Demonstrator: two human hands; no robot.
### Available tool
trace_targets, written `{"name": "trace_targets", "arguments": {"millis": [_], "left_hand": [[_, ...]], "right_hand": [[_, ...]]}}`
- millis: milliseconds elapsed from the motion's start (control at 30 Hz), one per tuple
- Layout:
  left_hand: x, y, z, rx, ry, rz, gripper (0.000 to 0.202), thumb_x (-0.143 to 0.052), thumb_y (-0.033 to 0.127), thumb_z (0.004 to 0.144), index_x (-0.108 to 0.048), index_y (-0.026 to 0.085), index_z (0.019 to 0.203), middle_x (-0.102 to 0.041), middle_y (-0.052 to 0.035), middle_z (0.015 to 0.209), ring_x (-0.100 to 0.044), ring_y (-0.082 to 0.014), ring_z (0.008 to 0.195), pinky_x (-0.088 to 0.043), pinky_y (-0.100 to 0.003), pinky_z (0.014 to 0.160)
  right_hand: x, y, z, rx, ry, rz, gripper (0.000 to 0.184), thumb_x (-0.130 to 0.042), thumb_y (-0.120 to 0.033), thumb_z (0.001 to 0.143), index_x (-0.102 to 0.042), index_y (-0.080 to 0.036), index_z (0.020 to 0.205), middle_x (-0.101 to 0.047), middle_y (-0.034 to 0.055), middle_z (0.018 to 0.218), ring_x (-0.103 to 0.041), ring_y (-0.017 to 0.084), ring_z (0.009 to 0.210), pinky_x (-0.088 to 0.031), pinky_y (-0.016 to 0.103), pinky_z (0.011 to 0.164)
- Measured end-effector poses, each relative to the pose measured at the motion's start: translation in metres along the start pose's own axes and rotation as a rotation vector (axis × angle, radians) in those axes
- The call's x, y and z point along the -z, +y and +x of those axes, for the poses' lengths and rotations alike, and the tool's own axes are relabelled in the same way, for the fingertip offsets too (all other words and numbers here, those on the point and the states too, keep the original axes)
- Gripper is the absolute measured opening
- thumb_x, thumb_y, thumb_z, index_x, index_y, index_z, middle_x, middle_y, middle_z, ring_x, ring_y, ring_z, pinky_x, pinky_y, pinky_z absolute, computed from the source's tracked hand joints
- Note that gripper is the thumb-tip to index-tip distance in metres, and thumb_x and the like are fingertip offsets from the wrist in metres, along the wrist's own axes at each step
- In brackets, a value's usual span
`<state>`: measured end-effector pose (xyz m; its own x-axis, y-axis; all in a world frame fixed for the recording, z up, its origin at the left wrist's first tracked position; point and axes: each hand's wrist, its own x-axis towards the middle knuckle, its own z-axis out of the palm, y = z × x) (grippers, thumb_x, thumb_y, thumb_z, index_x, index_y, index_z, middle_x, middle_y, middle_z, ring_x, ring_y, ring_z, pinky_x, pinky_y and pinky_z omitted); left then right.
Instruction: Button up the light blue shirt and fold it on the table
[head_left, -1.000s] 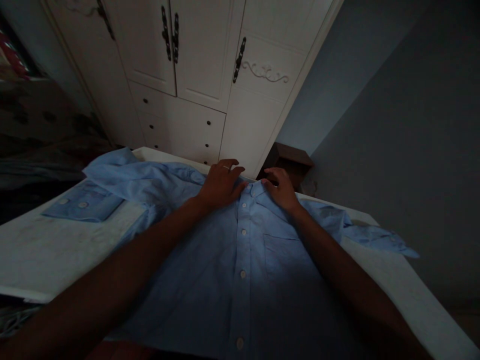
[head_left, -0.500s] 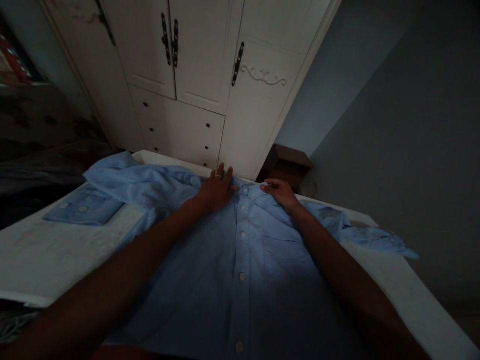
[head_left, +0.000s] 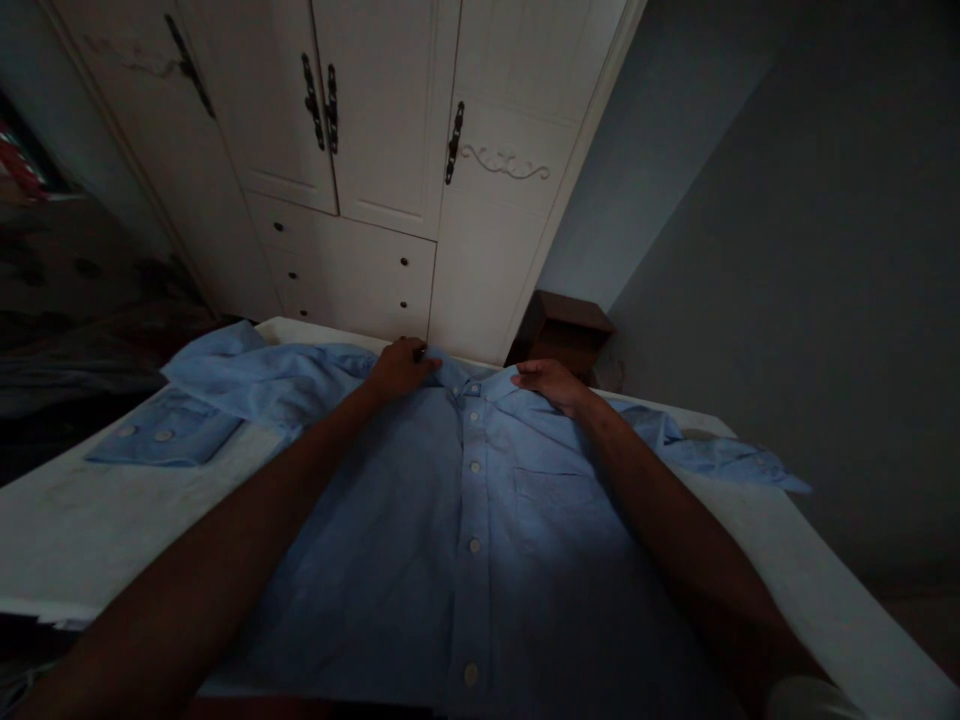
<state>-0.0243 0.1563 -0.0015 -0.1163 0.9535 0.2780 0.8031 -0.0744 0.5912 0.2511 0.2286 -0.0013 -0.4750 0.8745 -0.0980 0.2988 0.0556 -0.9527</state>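
A light blue button-up shirt (head_left: 409, 520) lies front side up, its button line running down the middle and its collar at the far edge. My left hand (head_left: 401, 368) is closed on the shirt at the left side of the collar, fingers curled over the far side. On the collar's right side, my right hand (head_left: 551, 382) pinches the cloth between thumb and fingers. The left sleeve is folded back, and its cuff (head_left: 165, 435) with two buttons rests flat. The other sleeve (head_left: 720, 458) stretches out to the right.
Under the shirt is a white table (head_left: 67, 530). Behind it stands a white wardrobe (head_left: 390, 130) with dark handles and drawers. A brown wooden cabinet (head_left: 574, 315) is beyond the table's far edge, beside a grey wall (head_left: 810, 260). Dark piled cloth (head_left: 82, 350) is at the left.
My left hand has moved left from beside the collar's centre, its spread fingers now curled on the collar's left side. My right hand keeps its hold. The view has shifted slightly.
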Motion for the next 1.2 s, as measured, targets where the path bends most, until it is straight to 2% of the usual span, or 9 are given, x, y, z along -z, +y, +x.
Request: {"name": "trace_targets", "arguments": {"millis": [233, 367, 500, 700, 800, 900, 1000, 1100, 1200], "left_hand": [[0.013, 0.008, 0.005, -0.072, 0.104, -0.337, 0.024, -0.059, 0.035, 0.073, -0.063, 0.018, 0.089, -0.068, -0.0042, 0.087, -0.063, -0.0206, 0.084, -0.05, -0.032, 0.076], [0.011, 0.012, 0.011, -0.088, 0.228, -0.134, 0.027, -0.055, 0.044, 0.078, -0.057, 0.02, 0.089, -0.065, -0.0058, 0.089, -0.06, -0.0212, 0.084, -0.048, -0.033, 0.077], [0.011, 0.015, 0.02, -0.061, 0.188, 0.061, 0.043, -0.051, 0.061, 0.08, -0.055, 0.02, 0.09, -0.064, -0.0077, 0.082, -0.059, -0.0226, 0.077, -0.046, -0.034, 0.072], [0.003, 0.007, 0.037, -0.008, 0.012, 0.185, 0.06, -0.029, 0.071, 0.085, -0.058, 0.018, 0.08, -0.066, -0.0149, 0.087, -0.062, -0.0282, 0.086, -0.045, -0.037, 0.076], [0.011, -0.006, 0.038, -0.032, -0.138, 0.198, 0.061, -0.021, 0.066, 0.088, -0.058, 0.019, 0.074, -0.067, -0.0155, 0.088, -0.064, -0.0273, 0.09, -0.046, -0.035, 0.08], [0.036, -0.023, 0.03, -0.037, -0.203, 0.232, 0.06, -0.021, 0.061, 0.088, -0.06, 0.018, 0.074, -0.068, -0.0168, 0.09, -0.063, -0.0284, 0.094, -0.045, -0.037, 0.085], [0.07, -0.042, 0.014, 0.008, -0.298, 0.337, 0.064, -0.022, 0.063, 0.087, -0.065, 0.016, 0.089, -0.068, -0.0172, 0.104, -0.062, -0.0285, 0.101, -0.043, -0.037, 0.09], [0.096, -0.058, -0.004, 0.031, -0.433, 0.389, 0.063, -0.038, 0.068, 0.08, -0.065, 0.017, 0.107, -0.068, -0.0113, 0.113, -0.061, -0.0257, 0.103, -0.044, -0.032, 0.09], [0.106, -0.066, -0.016, 0.034, -0.439, 0.463, 0.057, -0.047, 0.061, 0.078, -0.065, 0.017, 0.109, -0.07, -0.0072, 0.109, -0.062, -0.0226, 0.1, -0.045, -0.027, 0.087]], "right_hand": [[-0.006, -0.012, 0.005, 0.27, 0.319, -0.016, 0.036, -0.068, -0.024, 0.066, -0.068, -0.017, 0.1, -0.071, 0.005, 0.088, -0.065, 0.017, 0.076, -0.052, 0.03, 0.07], [-0.002, -0.015, 0.021, 0.407, 0.437, -0.174, 0.035, -0.063, -0.029, 0.071, -0.065, -0.018, 0.104, -0.068, 0.0062, 0.095, -0.062, 0.018, 0.085, -0.05, 0.032, 0.076], [-0.002, -0.014, 0.037, 0.462, 0.447, -0.357, 0.035, -0.064, -0.03, 0.072, -0.065, -0.016, 0.103, -0.066, 0.0062, 0.094, -0.06, 0.019, 0.086, -0.048, 0.033, 0.079], [-0.009, -0.011, 0.052, 0.335, 0.362, -0.461, 0.038, -0.071, -0.038, 0.072, -0.064, -0.015, 0.101, -0.066, 0.0044, 0.086, -0.059, 0.017, 0.078, -0.047, 0.03, 0.075], [0.006, -0.008, 0.048, 0.225, 0.266, -0.466, 0.038, -0.062, -0.05, 0.081, -0.063, -0.015, 0.096, -0.068, 0.0058, 0.083, -0.061, 0.017, 0.074, -0.049, 0.03, 0.071], [0.039, -0.008, 0.03, 0.175, 0.186, -0.478, 0.035, -0.055, -0.049, 0.087, -0.065, -0.016, 0.082, -0.071, 0.0082, 0.082, -0.064, 0.018, 0.074, -0.052, 0.031, 0.07], [0.08, -0.007, 0.001, 0.135, 0.131, -0.536, 0.024, -0.071, -0.041, 0.075, -0.067, -0.018, 0.074, -0.073, 0.0074, 0.083, -0.066, 0.021, 0.08, -0.052, 0.035, 0.079], [0.109, -0.003, -0.028, 0.041, -0.045, -0.717, 0.027, -0.077, -0.037, 0.067, -0.073, -0.018, 0.085, -0.074, 0.007, 0.091, -0.067, 0.024, 0.089, -0.052, 0.035, 0.084], [0.117, 0.004, -0.05, -0.007, -0.227, -0.991, 0.042, -0.076, -0.036, 0.067, -0.072, -0.019, 0.105, -0.071, 0.0082, 0.113, -0.065, 0.027, 0.104, -0.049, 0.033, 0.092]]}}
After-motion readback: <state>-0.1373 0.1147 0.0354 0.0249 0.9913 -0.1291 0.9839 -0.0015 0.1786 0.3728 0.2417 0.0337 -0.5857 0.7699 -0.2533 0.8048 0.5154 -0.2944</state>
